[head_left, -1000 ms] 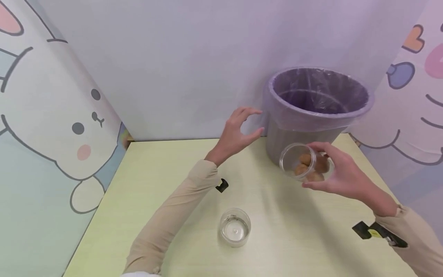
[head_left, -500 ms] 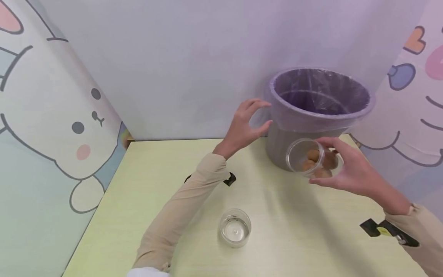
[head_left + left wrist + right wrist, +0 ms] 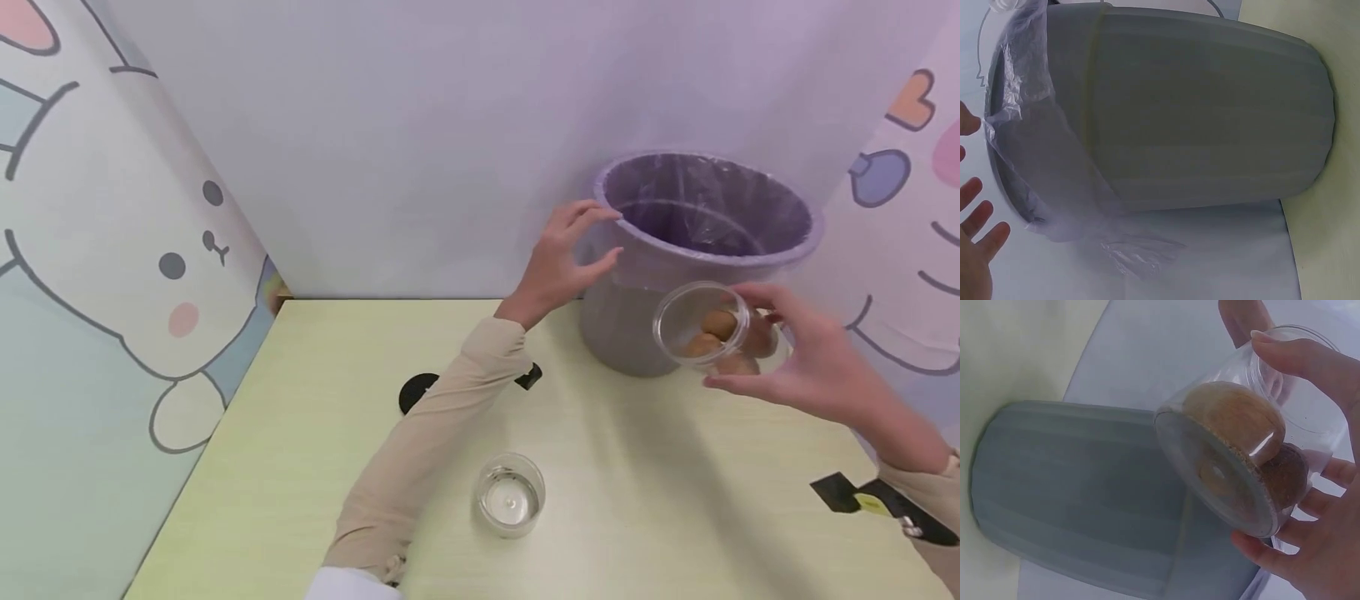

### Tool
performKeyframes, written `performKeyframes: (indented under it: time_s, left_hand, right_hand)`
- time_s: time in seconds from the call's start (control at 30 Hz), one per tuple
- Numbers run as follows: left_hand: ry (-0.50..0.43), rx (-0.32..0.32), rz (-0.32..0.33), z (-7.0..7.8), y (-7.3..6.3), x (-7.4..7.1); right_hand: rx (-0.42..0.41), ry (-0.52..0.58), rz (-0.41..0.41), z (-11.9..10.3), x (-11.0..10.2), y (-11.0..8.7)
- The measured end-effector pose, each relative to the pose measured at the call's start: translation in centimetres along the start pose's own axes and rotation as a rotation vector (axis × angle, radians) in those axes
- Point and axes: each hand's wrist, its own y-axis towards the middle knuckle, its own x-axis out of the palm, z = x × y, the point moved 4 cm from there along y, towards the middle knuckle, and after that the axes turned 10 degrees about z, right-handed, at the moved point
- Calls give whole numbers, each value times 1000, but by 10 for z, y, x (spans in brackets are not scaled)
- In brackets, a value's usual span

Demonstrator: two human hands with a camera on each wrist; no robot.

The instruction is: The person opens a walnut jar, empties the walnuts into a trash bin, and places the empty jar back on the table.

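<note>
My right hand [image 3: 825, 367] grips a clear jar [image 3: 678, 312], tilted on its side with its mouth facing left. Inside lie several round brown lumps [image 3: 1235, 419], with fine crumbs along the jar's base in the right wrist view. My left hand [image 3: 562, 262] is raised at the left side of the bin [image 3: 626, 329], fingers and thumb spread apart around nothing. Whether its fingertips touch the bin's rim I cannot tell. The grey bin has a thin see-through liner [image 3: 1035, 69] folded over its rim.
A second clear round container [image 3: 510, 496] stands upright on the pale yellow table [image 3: 637, 517]. A black disc [image 3: 415, 392] lies partly behind the left sleeve. Walls with cartoon drawings enclose the table at the back and sides.
Both hands have moved right and slightly up, the right one carrying the tilted jar. More of the black disc shows beside the left sleeve. The lumps stay in the jar.
</note>
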Motion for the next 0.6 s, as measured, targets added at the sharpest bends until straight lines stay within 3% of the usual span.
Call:
performKeyframes:
  time_s: [0.27,0.47,0.6]
  left_hand:
    - [38,30,-41,3,4,13]
    - [73,82,-26,6,5,17]
    - [72,95,-36,10,6,19]
  right_hand:
    - [-3,-18,55,-3,-21,7]
    - [-13,-55,101,-2,-41,11]
    - [32,-61,128,1,-53,15]
